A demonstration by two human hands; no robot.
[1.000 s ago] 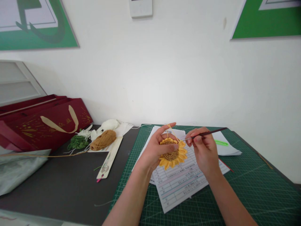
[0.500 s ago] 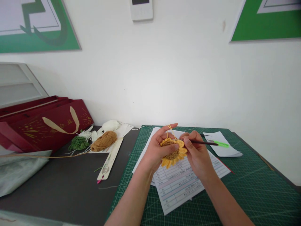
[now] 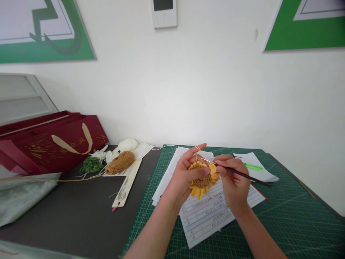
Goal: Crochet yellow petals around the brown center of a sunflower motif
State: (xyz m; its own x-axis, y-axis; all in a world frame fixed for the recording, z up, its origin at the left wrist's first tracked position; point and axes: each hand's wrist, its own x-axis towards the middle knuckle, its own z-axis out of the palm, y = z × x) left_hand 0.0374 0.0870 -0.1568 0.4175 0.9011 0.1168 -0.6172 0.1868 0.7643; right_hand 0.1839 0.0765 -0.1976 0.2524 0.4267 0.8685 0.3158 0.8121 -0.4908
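Observation:
My left hand (image 3: pixel 185 176) pinches a crocheted sunflower (image 3: pixel 202 180) with a brown centre and yellow petals. Yellow yarn (image 3: pixel 197 148) loops over the raised index finger of that hand and runs down to the flower's top edge. In my right hand (image 3: pixel 235 180) is a crochet hook (image 3: pixel 248 176) with a dark handle, held like a pen. Its thin metal tip points left, just above the flower and close to the yarn. Whether the tip sits in a stitch I cannot tell. Both hands are above printed sheets (image 3: pixel 205 223) on a green cutting mat (image 3: pixel 291 216).
Brown yarn (image 3: pixel 120 162), green yarn (image 3: pixel 91 164) and white yarn (image 3: pixel 127 144) lie at left beside a ruler-like bookmark (image 3: pixel 127 185). Behind them stands a red gift bag (image 3: pixel 64 144). A green-handled cutter (image 3: pixel 253 167) rests on white papers (image 3: pixel 265 176) at right.
The crochet hook has tilted, its handle end swinging down to the right and its metal tip now showing. Both hands and the flower appear slightly further right and lower, as the view shifted a little.

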